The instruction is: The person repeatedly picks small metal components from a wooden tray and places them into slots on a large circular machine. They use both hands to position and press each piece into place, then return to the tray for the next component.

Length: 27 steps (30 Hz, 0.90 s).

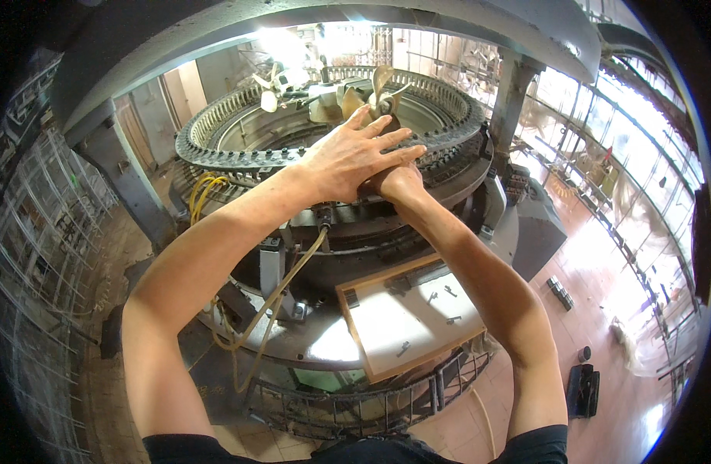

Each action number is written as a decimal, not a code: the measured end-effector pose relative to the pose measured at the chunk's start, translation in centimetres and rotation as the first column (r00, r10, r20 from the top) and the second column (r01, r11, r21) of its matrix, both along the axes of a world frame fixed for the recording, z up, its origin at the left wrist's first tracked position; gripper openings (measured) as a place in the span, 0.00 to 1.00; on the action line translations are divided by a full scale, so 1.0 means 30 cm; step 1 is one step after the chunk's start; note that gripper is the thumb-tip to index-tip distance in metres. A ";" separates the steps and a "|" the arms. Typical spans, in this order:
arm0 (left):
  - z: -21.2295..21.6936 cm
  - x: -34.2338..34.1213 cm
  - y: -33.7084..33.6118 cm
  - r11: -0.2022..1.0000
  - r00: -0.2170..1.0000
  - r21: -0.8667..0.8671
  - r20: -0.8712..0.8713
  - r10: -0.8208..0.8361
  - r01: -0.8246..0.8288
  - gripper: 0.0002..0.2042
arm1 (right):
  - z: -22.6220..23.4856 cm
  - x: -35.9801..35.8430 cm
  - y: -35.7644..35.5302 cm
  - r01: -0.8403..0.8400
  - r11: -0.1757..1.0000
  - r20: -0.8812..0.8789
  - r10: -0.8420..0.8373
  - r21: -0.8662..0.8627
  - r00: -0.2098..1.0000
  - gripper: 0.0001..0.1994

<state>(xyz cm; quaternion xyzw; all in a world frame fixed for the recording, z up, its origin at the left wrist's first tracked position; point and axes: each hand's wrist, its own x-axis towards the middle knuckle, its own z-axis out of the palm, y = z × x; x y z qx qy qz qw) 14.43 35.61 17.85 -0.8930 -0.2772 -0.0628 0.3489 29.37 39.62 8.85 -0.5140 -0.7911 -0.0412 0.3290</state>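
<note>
My left hand (pixel 354 157) is open, its fingers spread, lying over my right hand at the near rim of a big round machine, which looks like a circular knitting machine. Only the back and wrist of my right hand (pixel 399 184) show; its fingers are hidden under the left, so I cannot tell what they touch. Both hands rest at the dark toothed ring (pixel 239 160) of the machine. Just beyond them, inside the ring, stand fan blades (pixel 382 93) of a tan colour. A smaller pale fan (pixel 269 99) sits farther left.
A shallow wood-framed tray (pixel 390 329) with several small metal parts lies below my right forearm. Yellow hoses (pixel 297 267) hang down the machine's front. Grey posts (pixel 131 174) hold up the overhead frame. On the floor at right are a black case (pixel 583 391) and metal racks.
</note>
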 end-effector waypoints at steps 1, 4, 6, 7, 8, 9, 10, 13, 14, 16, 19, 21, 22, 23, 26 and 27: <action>-0.001 0.002 0.001 1.000 1.000 0.000 -0.008 0.008 -0.008 0.61 | 0.004 0.001 -0.003 -0.002 1.000 -0.005 0.002 -0.004 1.000 0.35; -0.002 0.006 -0.001 1.000 1.000 -0.014 -0.012 0.026 -0.027 0.61 | 0.011 0.002 -0.013 -0.009 1.000 -0.019 0.008 -0.011 1.000 0.35; 0.000 0.008 -0.003 1.000 1.000 -0.008 -0.006 0.019 -0.019 0.61 | 0.013 0.002 -0.018 -0.012 1.000 -0.022 0.012 -0.012 1.000 0.35; 0.001 0.009 -0.004 0.999 1.000 -0.026 -0.005 0.028 -0.028 0.61 | 0.013 0.004 -0.022 -0.015 1.000 -0.024 0.015 -0.011 1.000 0.35; 0.002 0.010 -0.006 1.000 1.000 -0.018 -0.003 0.020 -0.020 0.61 | 0.015 0.003 -0.022 -0.020 1.000 -0.027 0.020 -0.004 0.999 0.35; 0.003 0.011 -0.007 1.000 1.000 -0.022 -0.002 0.020 -0.020 0.62 | 0.016 0.004 -0.025 -0.024 1.000 -0.028 0.024 -0.001 0.999 0.35; 0.004 0.012 -0.009 0.999 1.000 -0.034 0.001 0.025 -0.025 0.62 | 0.018 0.005 -0.025 -0.024 1.000 -0.031 0.023 -0.003 0.999 0.35; 0.005 0.022 -0.011 0.999 1.000 -0.026 -0.006 0.023 -0.023 0.63 | 0.024 0.006 -0.027 -0.008 0.999 -0.049 0.006 -0.037 0.999 0.34; 0.003 0.026 -0.012 1.000 1.000 -0.018 -0.012 0.023 -0.023 0.63 | 0.026 0.006 -0.027 0.001 0.999 -0.056 -0.004 -0.055 0.998 0.34; 0.003 0.031 -0.010 0.999 1.000 -0.025 -0.013 0.028 -0.029 0.63 | 0.028 0.006 -0.029 0.019 0.996 -0.070 -0.025 -0.090 0.997 0.34; 0.004 0.026 -0.009 0.998 0.999 -0.048 -0.012 0.030 -0.031 0.62 | 0.028 0.001 -0.037 0.034 0.999 -0.011 -0.034 0.021 0.999 0.34; 0.004 0.024 -0.007 0.999 1.000 -0.026 -0.012 0.018 -0.019 0.61 | 0.032 -0.002 -0.044 0.053 0.994 0.010 -0.054 0.099 0.998 0.33; 0.003 0.024 -0.007 0.999 1.000 -0.044 -0.005 0.021 -0.021 0.61 | 0.035 -0.004 -0.047 0.070 0.992 0.000 -0.070 0.109 0.998 0.33; 0.002 0.023 -0.007 1.000 1.000 -0.022 -0.008 0.017 -0.017 0.61 | 0.041 -0.005 -0.051 0.094 0.994 0.008 -0.095 0.060 0.995 0.33; 0.002 0.029 -0.006 1.000 1.000 -0.014 -0.005 0.013 -0.013 0.60 | 0.070 0.008 -0.050 -0.049 0.960 -0.143 0.009 -0.274 0.990 0.39; 0.001 0.029 -0.007 1.000 1.000 -0.013 -0.002 0.014 -0.014 0.59 | 0.074 0.008 -0.051 -0.032 0.958 -0.132 -0.007 -0.285 0.991 0.38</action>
